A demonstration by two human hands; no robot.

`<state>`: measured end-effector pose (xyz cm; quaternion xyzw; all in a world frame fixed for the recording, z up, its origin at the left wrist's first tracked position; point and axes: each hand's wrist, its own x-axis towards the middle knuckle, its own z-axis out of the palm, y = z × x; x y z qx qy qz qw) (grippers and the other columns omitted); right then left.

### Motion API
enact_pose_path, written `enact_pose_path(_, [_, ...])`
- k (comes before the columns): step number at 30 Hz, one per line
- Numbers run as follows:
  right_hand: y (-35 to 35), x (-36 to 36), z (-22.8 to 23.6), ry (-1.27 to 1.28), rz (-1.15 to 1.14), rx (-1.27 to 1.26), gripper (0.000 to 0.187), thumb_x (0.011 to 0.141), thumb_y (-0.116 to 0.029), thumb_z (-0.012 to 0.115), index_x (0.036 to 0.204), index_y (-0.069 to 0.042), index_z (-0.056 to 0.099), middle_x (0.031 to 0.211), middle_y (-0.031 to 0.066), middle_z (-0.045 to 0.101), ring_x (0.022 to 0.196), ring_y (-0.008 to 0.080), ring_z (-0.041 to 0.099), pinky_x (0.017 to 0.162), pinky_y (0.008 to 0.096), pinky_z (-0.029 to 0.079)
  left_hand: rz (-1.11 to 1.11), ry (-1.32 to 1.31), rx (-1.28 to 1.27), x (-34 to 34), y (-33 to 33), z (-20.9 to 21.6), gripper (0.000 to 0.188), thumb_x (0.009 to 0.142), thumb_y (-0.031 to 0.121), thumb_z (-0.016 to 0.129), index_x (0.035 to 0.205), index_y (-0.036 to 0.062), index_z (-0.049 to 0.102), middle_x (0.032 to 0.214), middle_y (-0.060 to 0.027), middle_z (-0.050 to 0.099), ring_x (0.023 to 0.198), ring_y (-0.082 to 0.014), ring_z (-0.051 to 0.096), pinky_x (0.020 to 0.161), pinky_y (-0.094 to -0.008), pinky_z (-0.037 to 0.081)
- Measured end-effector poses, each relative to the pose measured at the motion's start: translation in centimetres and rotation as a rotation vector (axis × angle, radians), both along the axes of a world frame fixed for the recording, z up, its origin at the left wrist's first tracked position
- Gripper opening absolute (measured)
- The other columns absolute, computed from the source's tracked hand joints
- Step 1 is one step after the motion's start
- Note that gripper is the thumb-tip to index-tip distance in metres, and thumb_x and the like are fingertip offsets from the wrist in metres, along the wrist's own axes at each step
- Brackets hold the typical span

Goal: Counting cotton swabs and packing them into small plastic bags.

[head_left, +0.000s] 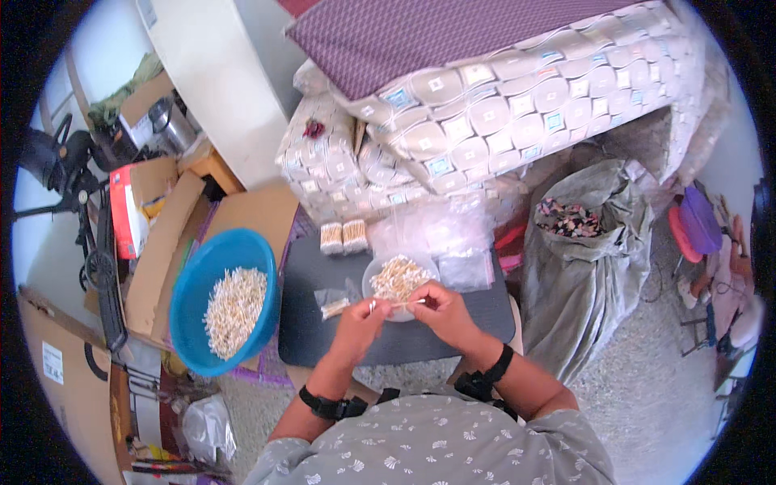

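Over the near rim of a white bowl full of cotton swabs, my two hands are close together. My left hand is closed in a pinch, with white swab tips showing at its fingers. Fingertips of my right hand pinch a cotton swab, its white tip sticking out near the thumb. How many swabs each hand has is too small to tell. Beside my left hand lies a small clear bag with a few swabs in it. Two round swab bundles stand at the table's far left.
A dark table bears the bowl and a pile of clear plastic bags. Left of it, a blue basin holds many loose swabs, near open cardboard boxes. A large grey sack stands right; a patterned covered bed lies beyond.
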<state>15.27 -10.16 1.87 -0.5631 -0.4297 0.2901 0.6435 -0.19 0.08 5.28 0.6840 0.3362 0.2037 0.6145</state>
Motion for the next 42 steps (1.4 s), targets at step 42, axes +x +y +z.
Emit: enact_pose_path(42, [-0.8, -1.2, 1.0, 0.148, 0.312, -0.13, 0.009, 0.085, -0.01, 0.063, 0.084, -0.003, 0.057, 0.072, -0.0015, 0.057, 0.063, 0.0061, 0.052, 0.056, 0.0225, 0.044, -0.135, -0.316, -0.356, -0.2, 0.4, -0.4, 0.02, 0.089, 0.022, 0.061, 0.098, 0.0035, 0.063, 0.067, 0.0052, 0.051, 0.052, -0.0033, 0.038, 0.046, -0.0185, 0.029])
